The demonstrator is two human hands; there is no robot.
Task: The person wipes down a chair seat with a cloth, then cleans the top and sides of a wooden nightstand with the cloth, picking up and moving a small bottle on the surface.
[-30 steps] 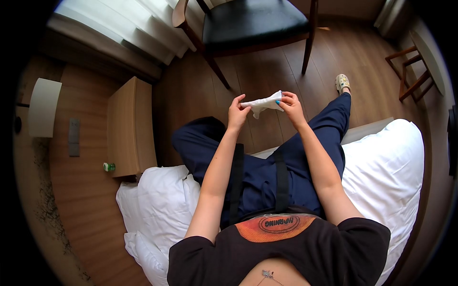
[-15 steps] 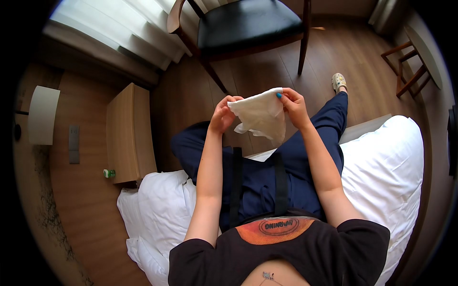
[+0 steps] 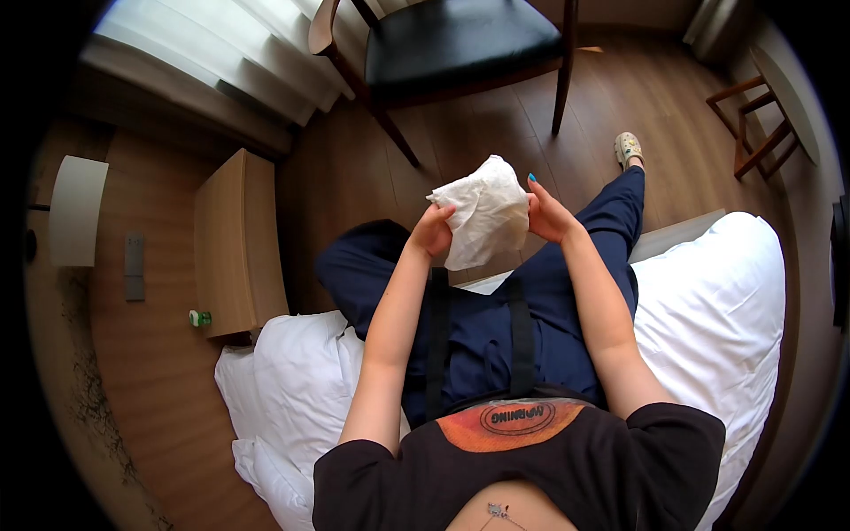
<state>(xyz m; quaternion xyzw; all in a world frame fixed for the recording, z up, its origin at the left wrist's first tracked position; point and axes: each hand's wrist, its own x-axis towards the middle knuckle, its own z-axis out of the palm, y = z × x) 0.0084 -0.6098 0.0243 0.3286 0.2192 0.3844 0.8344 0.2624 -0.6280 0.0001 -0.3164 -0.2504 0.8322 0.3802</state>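
Seated on a white-covered bed (image 3: 719, 296), I hold up a creased white cloth (image 3: 484, 217), which from above shows just past the bed's front edge. My left hand (image 3: 434, 230) grips its left side, thumb pressed on the face toward me. My right hand (image 3: 551, 217) touches the opposite side, blue-nailed thumb raised clear; whether those fingers pinch the fabric, I can't make out. Roughly square, with no clear long axis, the cloth spans between the two, neither hand plainly nearer. Beyond it stands a chair (image 3: 465, 49) with a black seat.
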